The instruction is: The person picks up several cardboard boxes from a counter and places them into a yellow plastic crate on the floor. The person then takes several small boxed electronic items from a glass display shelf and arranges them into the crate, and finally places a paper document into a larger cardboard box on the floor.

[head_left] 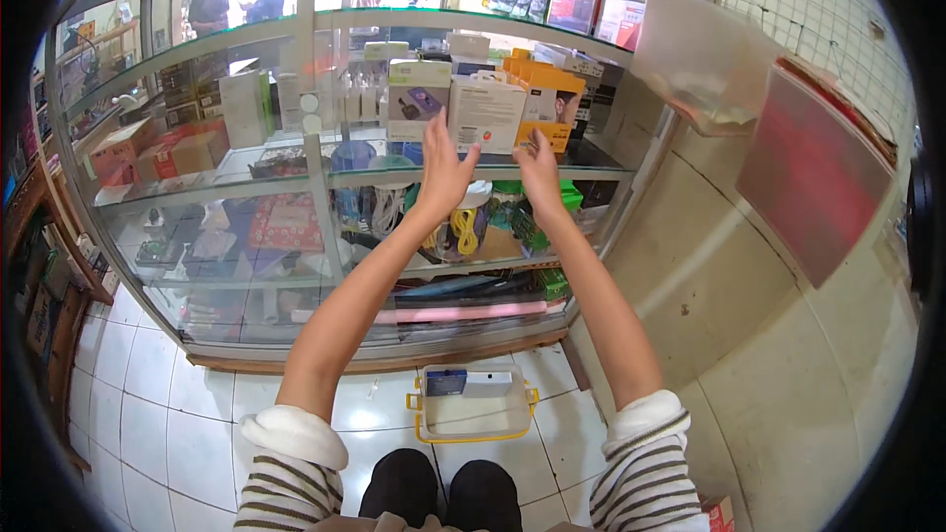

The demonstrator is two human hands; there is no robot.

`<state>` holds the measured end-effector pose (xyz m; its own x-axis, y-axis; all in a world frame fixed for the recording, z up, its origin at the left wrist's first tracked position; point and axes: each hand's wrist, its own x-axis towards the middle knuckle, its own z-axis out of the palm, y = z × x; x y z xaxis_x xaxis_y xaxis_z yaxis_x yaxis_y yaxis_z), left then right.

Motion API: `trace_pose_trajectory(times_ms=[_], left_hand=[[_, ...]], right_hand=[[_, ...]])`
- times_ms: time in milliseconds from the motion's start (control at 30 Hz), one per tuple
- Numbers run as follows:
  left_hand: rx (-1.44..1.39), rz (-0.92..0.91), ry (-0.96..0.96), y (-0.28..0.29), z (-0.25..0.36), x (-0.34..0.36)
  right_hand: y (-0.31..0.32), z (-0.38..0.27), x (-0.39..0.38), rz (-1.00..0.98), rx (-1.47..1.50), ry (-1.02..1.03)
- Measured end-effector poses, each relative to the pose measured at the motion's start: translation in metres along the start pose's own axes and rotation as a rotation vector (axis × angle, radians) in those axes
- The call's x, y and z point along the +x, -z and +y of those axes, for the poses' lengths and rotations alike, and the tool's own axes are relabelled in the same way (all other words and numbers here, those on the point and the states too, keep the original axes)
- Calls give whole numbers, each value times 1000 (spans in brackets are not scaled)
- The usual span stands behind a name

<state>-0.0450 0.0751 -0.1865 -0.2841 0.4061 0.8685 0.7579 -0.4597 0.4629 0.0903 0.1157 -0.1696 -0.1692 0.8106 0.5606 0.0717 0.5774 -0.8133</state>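
The glass display case [319,177] filled most of the view, and before it on the tiled floor [197,448] lay a shallow yellow-rimmed tray [475,440] with a blue box [446,382] and a plain white box [488,384] along its far side. On the case's shelf [596,160], a white-and-green box [419,103], a white printed box [488,116] and an orange box [550,114] stood upright in a row near the front edge; a knuckle's nudge could have tipped one over toward the jars [468,225] below. The left hand [446,174] hung before the two paler boxes, its grip wide, with nothing visible in it. The right hand [538,177] curled its fingers at the orange box's lower left; whether that grip held anything, I could not tell. A one-sided pull there might have dragged the close neighbour along. Smallest was the print: a device picture on the white-and-green box, fine dark lines too small to read on the white printed box, and pale lettering beside a photo on the orange box.
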Motion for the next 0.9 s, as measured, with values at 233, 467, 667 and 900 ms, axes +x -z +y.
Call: trace_pose_trajectory(times_ms=[233,467,667,900], left_hand=[[-46,-197,199,-18,-20,1],[-27,92,-38,2,10,-11],[-156,-68,56,49,59,-84],[-194,-696,377,84,10,-261]], right_hand=[[-37,27,30,150,-100,63],[-20,12,-5,249,-52,85],[21,-8,-121,168,81,46],[50,98,-283,-227,-133,-255]])
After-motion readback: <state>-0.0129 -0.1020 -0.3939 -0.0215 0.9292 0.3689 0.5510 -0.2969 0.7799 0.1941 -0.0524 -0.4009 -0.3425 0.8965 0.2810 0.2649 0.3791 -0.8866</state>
